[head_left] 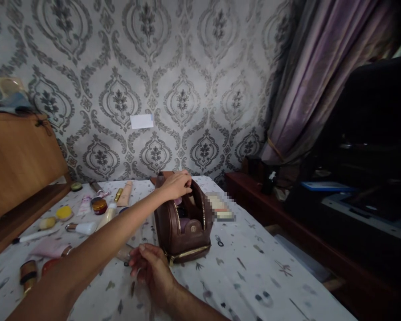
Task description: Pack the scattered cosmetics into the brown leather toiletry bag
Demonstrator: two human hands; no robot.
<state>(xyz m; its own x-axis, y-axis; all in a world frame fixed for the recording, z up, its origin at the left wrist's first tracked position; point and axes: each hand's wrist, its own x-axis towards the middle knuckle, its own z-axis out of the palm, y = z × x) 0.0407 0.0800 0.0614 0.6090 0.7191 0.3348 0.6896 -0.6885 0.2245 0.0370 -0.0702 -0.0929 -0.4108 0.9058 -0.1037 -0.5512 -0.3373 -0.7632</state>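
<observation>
The brown bag [173, 234] sat directly beneath the left hand [177, 185] and ahead of the right hand [153, 269], just to its right. It stood upright, its mouth unzipped and spread. Inside, below the left hand's fingers, lay a dark item [181, 213] and a purplish item [184, 224] nearer the front; deeper contents were lost in shadow. The bag's long axis ran away from the person, the far end leaning slightly left, while the front end with its snap tab [193, 228] faced back towards the person. A gold zip [191, 253] crossed that front low down, near the right hand.

The left hand was narrow, fingers bent down over the bag's mouth; whether they pinched anything could not be told. The right hand was loosely curled, palm turned inward, its fingertips beside a clear item [123, 255]; whether it gripped this was unclear.

Well left of the left hand stood an amber jar [99, 206], with a yellow-topped jar [64, 212] farther out. Nearer, a peach tube [125, 194] lay pointing away.
</observation>
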